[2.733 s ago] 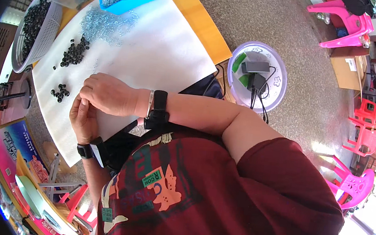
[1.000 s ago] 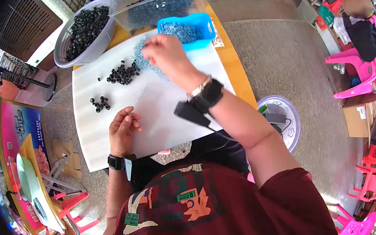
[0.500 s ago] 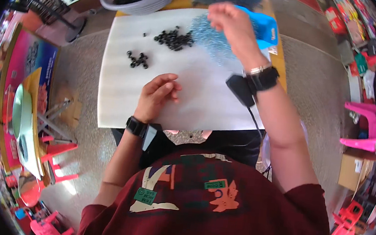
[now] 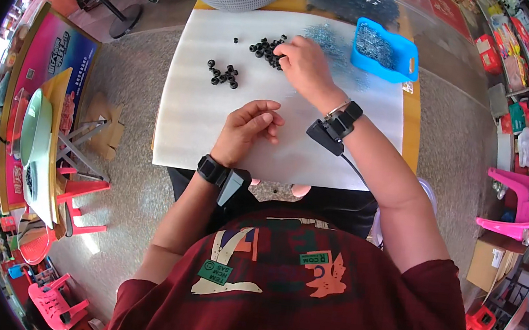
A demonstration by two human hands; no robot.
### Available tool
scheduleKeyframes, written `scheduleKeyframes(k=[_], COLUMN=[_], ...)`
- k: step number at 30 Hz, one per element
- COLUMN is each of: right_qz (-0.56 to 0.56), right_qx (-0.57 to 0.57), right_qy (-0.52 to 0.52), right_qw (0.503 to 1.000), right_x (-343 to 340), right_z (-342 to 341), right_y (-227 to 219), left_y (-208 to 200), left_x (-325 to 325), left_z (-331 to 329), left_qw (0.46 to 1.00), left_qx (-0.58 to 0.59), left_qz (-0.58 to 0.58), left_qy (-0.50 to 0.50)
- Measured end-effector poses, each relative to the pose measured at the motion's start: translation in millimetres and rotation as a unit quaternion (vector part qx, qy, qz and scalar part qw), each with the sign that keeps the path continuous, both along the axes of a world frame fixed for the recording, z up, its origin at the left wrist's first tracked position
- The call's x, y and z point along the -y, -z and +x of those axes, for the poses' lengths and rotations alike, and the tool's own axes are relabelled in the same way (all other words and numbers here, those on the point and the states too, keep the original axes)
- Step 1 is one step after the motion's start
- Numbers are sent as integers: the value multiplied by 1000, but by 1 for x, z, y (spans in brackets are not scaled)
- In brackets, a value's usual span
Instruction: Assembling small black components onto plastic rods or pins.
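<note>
On the white sheet (image 4: pixel 194 124) that covers most of the yellow-edged tabletop (image 4: pixel 412 143), a loose heap of black beads (image 4: pixel 264 51) lies toward the far side, and from where I stand the person's right hand (image 4: pixel 307 65) is right at it. That hand is palm down with its fingers bent, the tips reaching the right edge of the heap; they hide whatever may be between them, so I can't tell if a bead is caught there. Nearer the person, the left hand (image 4: pixel 249 130) is raised over the sheet, half curled, thumb lying close to the fingers. Nothing shows in it, though the bent fingers could cover something small. A smaller cluster of black beads (image 4: pixel 224 75) sits to the left of the heap and a bit closer to the person, with one single bead (image 4: pixel 235 40) apart beyond it. To the right of the heap, clear bluish bits (image 4: pixel 333 46) are scattered over the sheet, running up toward a bright blue tray (image 4: pixel 376 68) filled with similar pieces. At the far edge stand a grey basket (image 4: pixel 250 0) full of black pieces and a see-through box (image 4: pixel 360 10) with dark contents. Each wrist wears a black strap, and a cable (image 4: pixel 356 170) trails from the right one.
</note>
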State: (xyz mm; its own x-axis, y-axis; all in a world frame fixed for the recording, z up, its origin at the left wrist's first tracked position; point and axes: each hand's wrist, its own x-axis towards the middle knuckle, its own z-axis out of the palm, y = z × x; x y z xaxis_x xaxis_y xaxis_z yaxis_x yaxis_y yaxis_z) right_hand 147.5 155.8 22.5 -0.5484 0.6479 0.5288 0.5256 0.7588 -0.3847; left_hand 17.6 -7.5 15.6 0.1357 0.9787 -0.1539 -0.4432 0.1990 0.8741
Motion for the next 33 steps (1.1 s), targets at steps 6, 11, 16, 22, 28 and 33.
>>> scheduleKeyframes(k=[6, 11, 16, 22, 28, 33], right_qz=[52, 77, 73, 137, 123, 63], right_qx=[62, 130, 143, 66, 57, 6], right_qy=[-7, 37, 69, 68, 77, 65], right_qw=[997, 988, 985, 986, 988, 996], right_x=[4, 6, 4, 12, 43, 91], right_z=[-17, -24, -23, -35, -12, 8], right_y=[-3, -6, -6, 6, -15, -28], left_y=[-1, 1, -1, 5, 7, 2], left_x=[1, 3, 0, 4, -5, -6], left_z=[0, 1, 5, 2, 0, 6], left_qw=[1000, 1000, 1000, 998, 998, 990], left_qx=[-3, 9, -10, -33, 8, 74], left_qz=[1, 6, -2, 4, 24, 6], left_qy=[0, -6, -23, -50, -63, -118])
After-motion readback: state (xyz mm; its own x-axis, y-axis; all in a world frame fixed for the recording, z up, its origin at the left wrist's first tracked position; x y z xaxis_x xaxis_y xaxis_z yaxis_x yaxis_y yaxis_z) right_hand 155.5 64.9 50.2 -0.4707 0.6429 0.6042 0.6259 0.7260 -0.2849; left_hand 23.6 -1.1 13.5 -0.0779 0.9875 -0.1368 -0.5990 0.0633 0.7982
